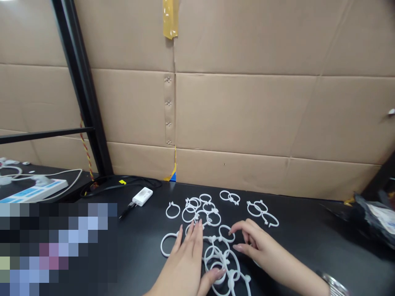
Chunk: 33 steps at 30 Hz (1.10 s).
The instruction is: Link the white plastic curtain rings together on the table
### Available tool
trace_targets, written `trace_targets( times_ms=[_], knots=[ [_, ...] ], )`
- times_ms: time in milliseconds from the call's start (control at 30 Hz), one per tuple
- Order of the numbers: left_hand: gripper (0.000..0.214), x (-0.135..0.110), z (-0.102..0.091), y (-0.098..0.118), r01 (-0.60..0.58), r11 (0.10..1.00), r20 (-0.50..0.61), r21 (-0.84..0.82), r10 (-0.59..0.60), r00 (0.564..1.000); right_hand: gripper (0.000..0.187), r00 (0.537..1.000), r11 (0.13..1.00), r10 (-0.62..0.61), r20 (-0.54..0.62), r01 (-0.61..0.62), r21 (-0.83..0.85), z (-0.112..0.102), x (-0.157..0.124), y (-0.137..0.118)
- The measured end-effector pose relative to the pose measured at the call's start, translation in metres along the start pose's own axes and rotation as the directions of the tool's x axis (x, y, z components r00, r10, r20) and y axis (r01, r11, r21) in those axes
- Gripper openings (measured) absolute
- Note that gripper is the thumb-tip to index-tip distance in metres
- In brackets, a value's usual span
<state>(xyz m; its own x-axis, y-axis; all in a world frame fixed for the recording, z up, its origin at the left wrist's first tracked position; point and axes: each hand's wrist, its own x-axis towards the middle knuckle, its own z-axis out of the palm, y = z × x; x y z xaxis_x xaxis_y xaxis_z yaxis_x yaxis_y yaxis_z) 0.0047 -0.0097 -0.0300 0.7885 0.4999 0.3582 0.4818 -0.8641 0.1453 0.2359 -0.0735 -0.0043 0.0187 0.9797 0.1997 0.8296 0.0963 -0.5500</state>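
My left hand [185, 257] lies palm down over the pile, fingers stretched out and thumb spread. Beneath and around it are white plastic rings with small clasp-like tabs, one large ring [161, 248] showing at its left. The near heap of rings [237, 263] overlaps between my two hands. My right hand [254, 242] has its thumb and index finger apart, with the other fingers curled. Its index fingertip is at the edge of a ring [220, 233]; whether it presses on it I cannot tell. Several more rings [183, 218] lie in a cluster beyond my left fingertips.
Smaller ring groups lie at the back [230, 200] and right [255, 213]. A white plug adapter [143, 196] is at left, near a power strip [37, 191]. Cardboard [240, 115] walls the back of the black table [135, 242]. A black plastic bag [365, 222] sits at right.
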Motion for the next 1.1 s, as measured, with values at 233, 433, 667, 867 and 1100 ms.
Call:
trace_targets(
  times_ms=[233,433,667,867,1100],
  knots=[
    [0.086,-0.006,0.014,0.0,-0.084,0.996,-0.002,-0.044,0.084,0.996,0.01,1.0,1.0,0.006,0.015,-0.006,-0.004,0.005,0.001,-0.002],
    [0.071,-0.002,-0.006,0.004,-0.116,0.993,-0.217,-0.015,0.11,0.97,0.007,0.992,0.992,0.122,0.019,-0.121,-0.029,-0.03,0.0,0.016],
    [0.05,-0.001,-0.015,0.003,-0.025,0.997,-0.311,-0.071,0.002,0.951,0.013,0.972,0.974,0.224,0.078,-0.219,-0.066,-0.039,-0.004,0.029],
    [0.049,-0.002,-0.016,0.006,-0.04,0.996,-0.282,-0.075,0.018,0.959,0.028,0.978,0.981,0.187,0.088,-0.181,-0.075,-0.054,-0.006,0.032],
    [0.05,-0.001,-0.022,0.008,-0.052,0.994,-0.237,-0.099,0.027,0.971,0.037,0.968,0.981,0.176,0.176,-0.158,-0.109,-0.047,-0.007,0.042]
  ],
)
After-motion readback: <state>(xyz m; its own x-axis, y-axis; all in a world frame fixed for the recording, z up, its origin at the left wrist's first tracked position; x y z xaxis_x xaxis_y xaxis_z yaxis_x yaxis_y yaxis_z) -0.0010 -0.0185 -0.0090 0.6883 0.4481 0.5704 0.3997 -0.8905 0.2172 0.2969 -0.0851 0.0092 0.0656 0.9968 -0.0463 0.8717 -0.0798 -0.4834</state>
